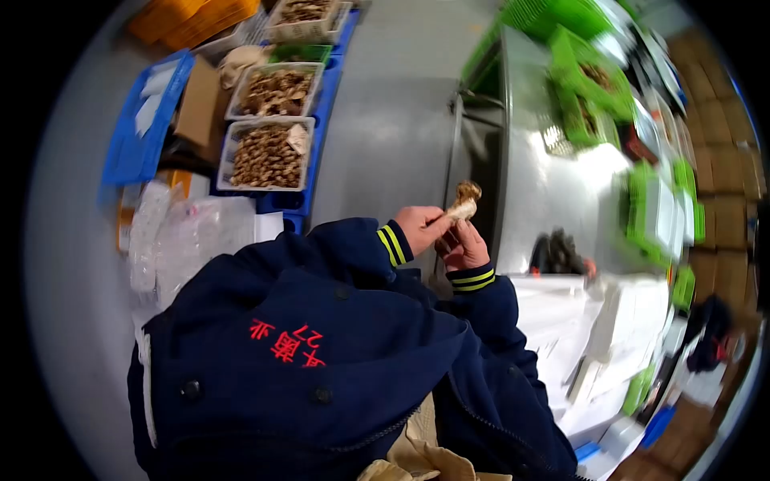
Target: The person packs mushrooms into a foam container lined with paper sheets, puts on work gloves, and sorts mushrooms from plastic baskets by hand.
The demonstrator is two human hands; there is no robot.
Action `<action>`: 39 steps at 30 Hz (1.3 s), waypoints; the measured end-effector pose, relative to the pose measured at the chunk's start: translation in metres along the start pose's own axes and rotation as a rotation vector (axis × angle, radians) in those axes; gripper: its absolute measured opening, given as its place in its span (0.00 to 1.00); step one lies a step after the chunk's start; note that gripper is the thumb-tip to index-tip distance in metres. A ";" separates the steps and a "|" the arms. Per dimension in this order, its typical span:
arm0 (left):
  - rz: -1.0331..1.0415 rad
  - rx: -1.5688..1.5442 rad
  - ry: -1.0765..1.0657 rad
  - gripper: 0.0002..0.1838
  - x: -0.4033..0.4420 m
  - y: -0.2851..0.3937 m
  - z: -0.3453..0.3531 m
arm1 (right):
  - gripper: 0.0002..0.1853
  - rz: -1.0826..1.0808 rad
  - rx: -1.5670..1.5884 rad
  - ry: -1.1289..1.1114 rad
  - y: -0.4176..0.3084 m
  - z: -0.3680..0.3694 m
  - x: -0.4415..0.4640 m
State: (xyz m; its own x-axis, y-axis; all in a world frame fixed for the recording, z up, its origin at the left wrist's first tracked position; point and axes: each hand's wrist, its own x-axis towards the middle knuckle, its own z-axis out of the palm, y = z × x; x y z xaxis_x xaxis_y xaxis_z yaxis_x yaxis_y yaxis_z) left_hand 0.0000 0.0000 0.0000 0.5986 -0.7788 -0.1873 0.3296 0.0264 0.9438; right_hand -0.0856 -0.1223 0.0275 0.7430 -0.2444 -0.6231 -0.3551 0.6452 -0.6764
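Observation:
A pale mushroom with a brown cap (463, 202) is held up in front of my dark blue jacket, near the edge of a steel table. My left hand (420, 229) has its fingers closed on the stem from the left. My right hand (464, 245) pinches the same mushroom from below, its fingertips close to those of my left hand. The inner fingers of both hands are partly hidden.
White baskets of mushrooms (270, 155) stand on blue crates at the left. The steel table (525, 192) at the right bears green baskets (589, 80) and a dark bundle (558, 253). Plastic bags (200, 240) lie at the lower left.

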 end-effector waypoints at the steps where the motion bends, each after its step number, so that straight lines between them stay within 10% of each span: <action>1: 0.009 0.023 0.047 0.13 0.000 -0.001 0.004 | 0.13 0.011 0.021 0.014 0.000 -0.001 0.007; 6: -0.153 0.478 0.187 0.15 0.026 0.061 -0.275 | 0.11 0.195 0.191 -0.181 0.053 0.216 0.206; 16: -0.080 -0.108 0.231 0.13 0.230 0.072 -0.401 | 0.10 0.076 -0.064 -0.386 -0.068 0.263 0.430; 25: -0.215 -0.802 0.285 0.17 0.365 0.117 -0.511 | 0.16 0.424 0.067 -0.879 -0.167 0.350 0.626; 33: -0.105 -0.255 0.893 0.17 0.453 0.158 -0.656 | 0.11 0.411 -0.414 -0.607 -0.208 0.474 0.779; 39: 0.029 -0.251 0.884 0.17 0.547 0.193 -0.756 | 0.15 -0.056 -1.036 -0.612 -0.246 0.557 0.884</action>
State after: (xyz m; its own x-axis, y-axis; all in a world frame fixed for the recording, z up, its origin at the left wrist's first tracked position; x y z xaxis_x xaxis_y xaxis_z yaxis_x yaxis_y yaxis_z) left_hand 0.9430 0.0529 -0.1260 0.9154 -0.0155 -0.4023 0.3927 0.2537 0.8839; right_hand 0.9751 -0.0937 -0.1381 0.8182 0.3116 -0.4832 -0.3923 -0.3118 -0.8654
